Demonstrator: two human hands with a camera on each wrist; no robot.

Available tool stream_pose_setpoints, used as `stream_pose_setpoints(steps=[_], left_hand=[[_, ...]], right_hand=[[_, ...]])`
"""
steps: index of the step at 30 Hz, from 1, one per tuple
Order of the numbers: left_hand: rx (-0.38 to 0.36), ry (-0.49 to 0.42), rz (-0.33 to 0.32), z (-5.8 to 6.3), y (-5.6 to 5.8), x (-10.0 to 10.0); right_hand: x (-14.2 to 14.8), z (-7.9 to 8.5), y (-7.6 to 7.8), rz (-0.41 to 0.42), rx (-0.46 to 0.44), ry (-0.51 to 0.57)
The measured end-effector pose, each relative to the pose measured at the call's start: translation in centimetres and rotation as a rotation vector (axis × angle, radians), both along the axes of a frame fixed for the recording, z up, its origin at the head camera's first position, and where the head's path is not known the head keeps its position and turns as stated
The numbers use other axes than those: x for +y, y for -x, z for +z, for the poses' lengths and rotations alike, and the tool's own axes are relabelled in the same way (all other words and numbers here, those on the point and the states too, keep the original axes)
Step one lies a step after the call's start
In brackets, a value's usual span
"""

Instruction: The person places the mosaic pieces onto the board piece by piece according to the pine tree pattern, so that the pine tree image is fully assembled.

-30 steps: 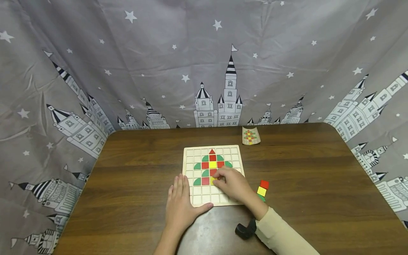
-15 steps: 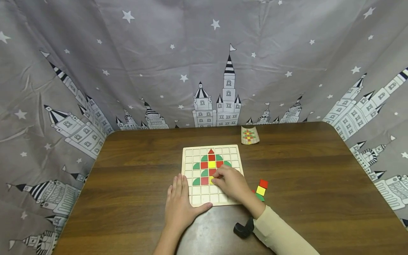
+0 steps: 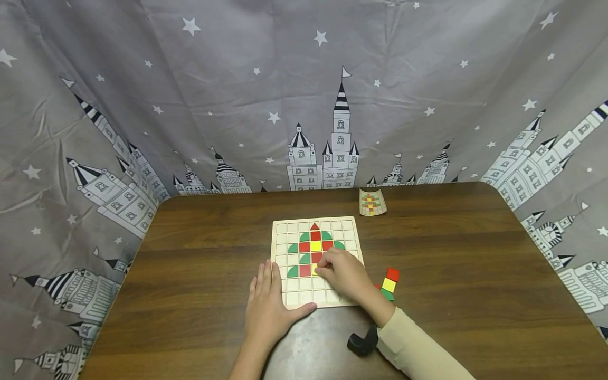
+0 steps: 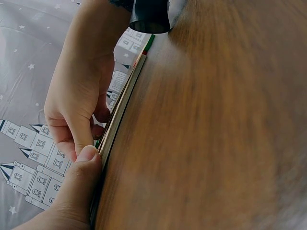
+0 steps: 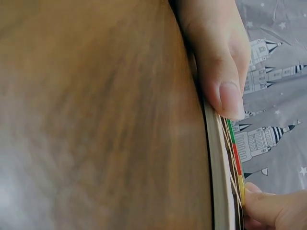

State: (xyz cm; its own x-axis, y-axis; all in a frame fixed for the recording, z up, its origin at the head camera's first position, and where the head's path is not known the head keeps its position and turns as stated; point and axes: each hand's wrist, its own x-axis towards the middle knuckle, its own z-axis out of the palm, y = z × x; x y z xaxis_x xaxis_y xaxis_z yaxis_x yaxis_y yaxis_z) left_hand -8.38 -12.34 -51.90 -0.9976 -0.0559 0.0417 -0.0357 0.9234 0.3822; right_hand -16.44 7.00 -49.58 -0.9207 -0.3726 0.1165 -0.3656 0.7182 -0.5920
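Note:
A pale wooden grid board (image 3: pixel 294 296) lies on the table in the head view, with red, green and yellow tiles set in a tree-like pattern. My left hand (image 3: pixel 269 311) rests along its left edge, fingers straight, thumb at the front edge. At the pattern's lower middle, my right hand (image 3: pixel 349 275) pinches a yellow tile (image 3: pixel 314 269), partly hidden under the fingertips. In the right wrist view the thumb of that hand (image 5: pixel 276 208) meets the yellow tile (image 5: pixel 241 188) at board level. The right hand hides several cells of the board.
Right of the board lie a loose red tile (image 3: pixel 392 274), a yellow tile (image 3: pixel 389 285) and a green tile (image 3: pixel 387 295). A small curled pattern card (image 3: pixel 372 203) sits near the back edge. A black device (image 3: pixel 362 344) is by the right cuff. A grey castle-print curtain (image 3: pixel 214 79) hangs behind.
The head view has shifted slightly. Both hands keep nearly the same place on the board, the right fingers still at the yellow tile.

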Motion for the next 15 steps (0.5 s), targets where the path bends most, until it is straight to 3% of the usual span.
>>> stream_pose_setpoints(steps=[15], left_hand=[[0.008, 0.004, 0.003, -0.12, -0.08, 0.04]], right_hand=[[0.26, 0.68, -0.54, 0.044, 0.029, 0.013]])
